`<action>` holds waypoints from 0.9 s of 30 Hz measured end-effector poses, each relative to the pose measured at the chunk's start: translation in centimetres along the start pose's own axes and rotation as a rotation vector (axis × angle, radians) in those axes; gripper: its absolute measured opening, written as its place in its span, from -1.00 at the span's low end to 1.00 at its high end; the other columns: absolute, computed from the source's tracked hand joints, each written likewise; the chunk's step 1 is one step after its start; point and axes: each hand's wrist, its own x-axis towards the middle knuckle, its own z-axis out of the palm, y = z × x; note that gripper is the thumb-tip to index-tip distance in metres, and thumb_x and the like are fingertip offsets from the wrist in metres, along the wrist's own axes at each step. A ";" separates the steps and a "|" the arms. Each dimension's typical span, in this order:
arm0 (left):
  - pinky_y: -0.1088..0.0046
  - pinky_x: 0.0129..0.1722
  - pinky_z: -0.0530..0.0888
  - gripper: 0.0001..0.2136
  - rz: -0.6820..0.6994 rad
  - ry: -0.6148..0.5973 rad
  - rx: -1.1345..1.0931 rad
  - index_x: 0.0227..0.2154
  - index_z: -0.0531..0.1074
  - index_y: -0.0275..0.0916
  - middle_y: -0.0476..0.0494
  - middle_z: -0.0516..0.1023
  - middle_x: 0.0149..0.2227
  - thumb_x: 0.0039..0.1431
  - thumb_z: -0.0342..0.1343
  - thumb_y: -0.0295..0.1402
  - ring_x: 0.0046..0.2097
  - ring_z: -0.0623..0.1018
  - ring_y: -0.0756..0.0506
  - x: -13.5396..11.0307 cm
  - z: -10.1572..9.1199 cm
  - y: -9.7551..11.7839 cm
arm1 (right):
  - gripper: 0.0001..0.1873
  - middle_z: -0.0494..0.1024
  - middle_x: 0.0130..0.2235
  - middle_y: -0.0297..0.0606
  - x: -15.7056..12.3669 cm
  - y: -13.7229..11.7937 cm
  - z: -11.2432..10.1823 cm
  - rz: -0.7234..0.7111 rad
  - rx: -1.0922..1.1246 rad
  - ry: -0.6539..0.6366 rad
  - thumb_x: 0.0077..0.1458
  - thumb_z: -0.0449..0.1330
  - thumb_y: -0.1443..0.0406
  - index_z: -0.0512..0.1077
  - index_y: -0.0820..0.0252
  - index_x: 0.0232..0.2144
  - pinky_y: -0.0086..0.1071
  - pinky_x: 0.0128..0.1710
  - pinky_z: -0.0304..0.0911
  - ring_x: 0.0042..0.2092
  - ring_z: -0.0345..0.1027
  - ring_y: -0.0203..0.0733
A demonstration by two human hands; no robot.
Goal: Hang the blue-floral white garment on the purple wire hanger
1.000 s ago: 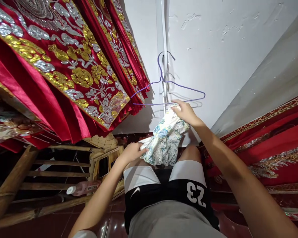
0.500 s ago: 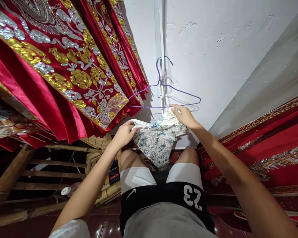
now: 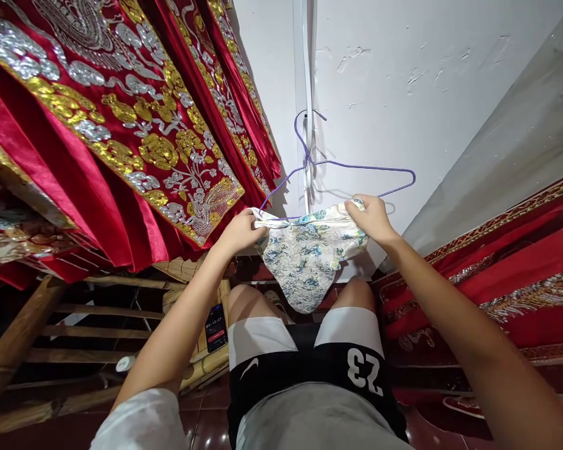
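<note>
White plaster wall (image 3: pixel 403 75) fills the far side of the view, with red drapes (image 3: pixel 98 144) stitched in gold and silver hanging at the left and more red cloth (image 3: pixel 511 281) along the right. A purple wire hanger (image 3: pixel 351 167) hangs by its hook against a white strip on the wall.

Just below the hanger's lower bar, a small floral cloth (image 3: pixel 309 256) in cream, blue and green is stretched between both hands, its top edge taut and the rest sagging in a soft pouch above the knees. It looks light and limp (thin fabric, no stiffness at all), so it should fold or slip wherever it is not held; the two top corners are the sensible places to take it, and that is where it is taken now.

The left hand (image 3: pixel 238 232) is closed in a pinch on the cloth's left corner, fingers curled over the hem. The right hand (image 3: pixel 372 219) is likewise closed on the right corner, near the hanger's bar; whether it touches the wire I cannot tell.

Near left, a phone (image 3: pixel 214 326) with a lit screen lies on a bamboo frame (image 3: pixel 75 306).
</note>
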 end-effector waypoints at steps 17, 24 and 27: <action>0.39 -0.21 0.45 -0.59 0.316 0.376 -0.405 0.03 0.48 -0.23 -0.10 0.63 -0.19 0.09 0.04 -0.38 -0.32 0.50 -0.06 2.2 -2.6 4.3 | -0.69 0.57 -0.26 -0.23 -2.0 0.1 -1.5 -0.043 0.120 -0.135 0.11 0.26 0.03 0.52 0.14 -0.30 -0.23 -0.16 0.31 -0.19 0.43 -0.04; 0.37 -0.28 0.42 -0.69 0.253 0.503 -0.302 -0.21 0.64 -0.20 -0.07 0.59 -0.39 0.09 0.01 -0.37 -0.41 0.43 -0.06 2.9 -3.0 2.9 | 0.12 0.62 -0.07 -0.10 -2.6 1.7 -5.4 -0.081 0.023 0.025 -0.02 0.38 0.18 -0.03 0.11 0.49 -0.07 -0.10 0.42 -0.21 0.49 0.02; 0.26 -0.11 0.48 -0.75 0.301 0.563 -0.227 -0.28 0.61 -0.19 -0.14 0.59 -0.24 0.10 0.02 -0.40 -0.21 0.53 -0.14 3.0 -3.2 2.9 | -0.16 0.63 -0.25 -0.13 -0.9 2.0 -6.8 -0.063 -0.016 0.069 -0.10 0.40 0.24 0.41 0.23 0.27 -0.07 -0.14 0.42 -0.26 0.50 0.02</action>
